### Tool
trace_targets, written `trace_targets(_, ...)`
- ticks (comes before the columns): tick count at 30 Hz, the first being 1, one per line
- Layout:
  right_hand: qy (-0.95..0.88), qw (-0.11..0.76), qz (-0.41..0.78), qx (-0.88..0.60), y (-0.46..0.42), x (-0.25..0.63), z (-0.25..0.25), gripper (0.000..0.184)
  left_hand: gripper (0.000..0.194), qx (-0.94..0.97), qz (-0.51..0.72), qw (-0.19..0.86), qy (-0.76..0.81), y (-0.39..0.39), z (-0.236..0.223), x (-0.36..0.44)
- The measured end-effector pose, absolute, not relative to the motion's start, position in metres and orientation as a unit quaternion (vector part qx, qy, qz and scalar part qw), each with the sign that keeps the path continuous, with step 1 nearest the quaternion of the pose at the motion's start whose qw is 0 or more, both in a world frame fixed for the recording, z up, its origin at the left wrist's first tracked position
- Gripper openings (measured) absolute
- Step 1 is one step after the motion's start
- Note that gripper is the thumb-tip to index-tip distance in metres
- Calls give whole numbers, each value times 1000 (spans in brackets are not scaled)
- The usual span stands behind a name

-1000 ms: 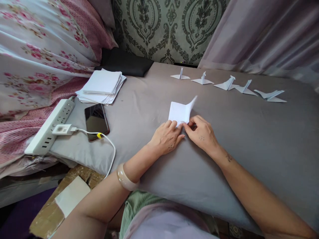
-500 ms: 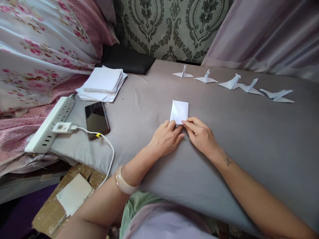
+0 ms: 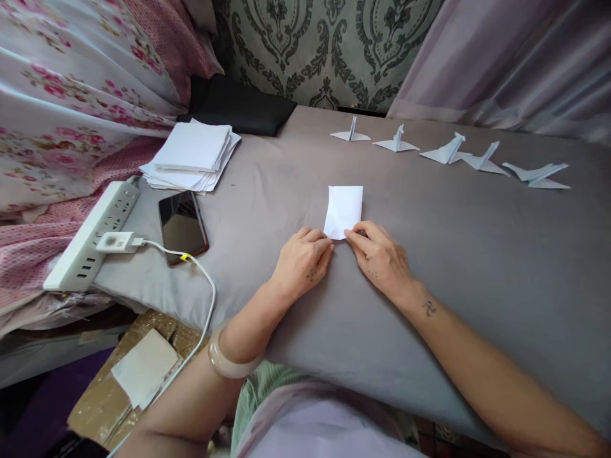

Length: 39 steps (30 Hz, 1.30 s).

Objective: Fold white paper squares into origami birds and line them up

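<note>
A small white folded paper [image 3: 344,208] lies flat on the grey bed sheet [image 3: 477,254], just beyond both hands. My left hand [image 3: 303,261], fingers curled, presses its fingertips on the paper's near left corner. From the other side, my right hand [image 3: 379,254] pinches the near right corner with thumb and fingers. A pale bangle [image 3: 229,359] sits on my left wrist.
Several folded paper birds [image 3: 446,151] stand in a row at the far right. A stack of white sheets [image 3: 191,156], a dark phone [image 3: 182,224], a white power strip [image 3: 88,238] with a charger cable [image 3: 203,280] and a black cushion [image 3: 238,109] lie left. A cardboard box [image 3: 138,372] sits below.
The paper's raised right flap has been folded down, so the paper now lies flat. Both hands have drawn back slightly to its near edge.
</note>
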State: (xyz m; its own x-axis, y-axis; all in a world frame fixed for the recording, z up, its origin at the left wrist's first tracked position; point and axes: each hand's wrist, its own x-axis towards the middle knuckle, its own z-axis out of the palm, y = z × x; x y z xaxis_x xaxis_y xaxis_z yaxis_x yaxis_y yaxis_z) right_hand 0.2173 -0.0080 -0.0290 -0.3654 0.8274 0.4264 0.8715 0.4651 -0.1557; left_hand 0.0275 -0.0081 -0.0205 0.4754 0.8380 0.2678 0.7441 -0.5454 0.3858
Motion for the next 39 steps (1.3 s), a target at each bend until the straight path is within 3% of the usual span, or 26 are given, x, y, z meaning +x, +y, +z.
trace_targets(3,-825,225,-55,-516,-7,217,-29,24,17,811,250,154,507,-7,-19,25)
trace_targets(7,-822,222,-56,-521,-5,214,-29,24,32,790,254,186,526,-4,-20,23)
trace_targets(10,-822,219,-48,-524,-5,213,-28,25,36,803,230,152,528,-2,-24,23)
trace_targets(14,-820,219,-40,-527,-5,212,-28,26,23,819,210,112,522,1,-26,25)
trace_targets(20,-818,225,2,-530,-5,214,-28,28,28,846,139,55,512,3,-21,27)
trace_targets(26,-773,303,118,-544,-3,229,-32,28,27,868,145,16,475,1,-22,25)
trace_targets(30,-745,336,119,-563,-4,234,-34,27,26,881,143,14,450,2,-23,24)
trace_targets(39,-813,216,29,-540,-12,235,-28,35,23,888,132,8,441,3,-20,23)
